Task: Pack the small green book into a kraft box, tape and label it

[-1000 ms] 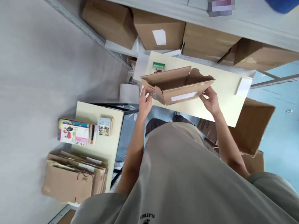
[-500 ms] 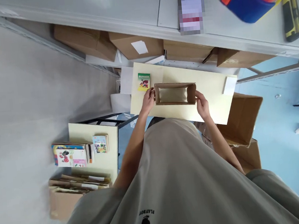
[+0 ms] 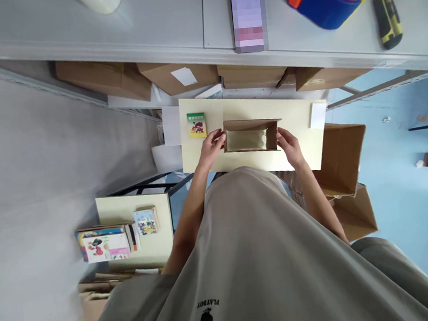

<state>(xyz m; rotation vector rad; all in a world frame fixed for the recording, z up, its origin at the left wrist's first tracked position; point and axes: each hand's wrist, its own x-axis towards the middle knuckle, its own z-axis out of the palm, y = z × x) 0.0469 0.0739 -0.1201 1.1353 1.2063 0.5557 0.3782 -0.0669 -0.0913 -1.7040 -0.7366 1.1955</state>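
Box: an open cardboard box was found standing on the table, near the middle of its near edge, with the open top faced upward and the pale inside visible.
Left hand: was observed at the box's left end wall; the fingers were curled against the wall and its rim, held close together.
Right hand: was observed at the box's right end wall; the fingers were pressed together against the wall, with the thumb toward the near side.
Booklet: a small green-topped booklet was noted flat at the table's left end, just beside the left hand and apart from the box.
Paper: a white slip was noted at the table's right end, well apart from the box.
Shelf: a grey shelf was recorded beyond the table's far edge, with a yellow-black knife lying on it.
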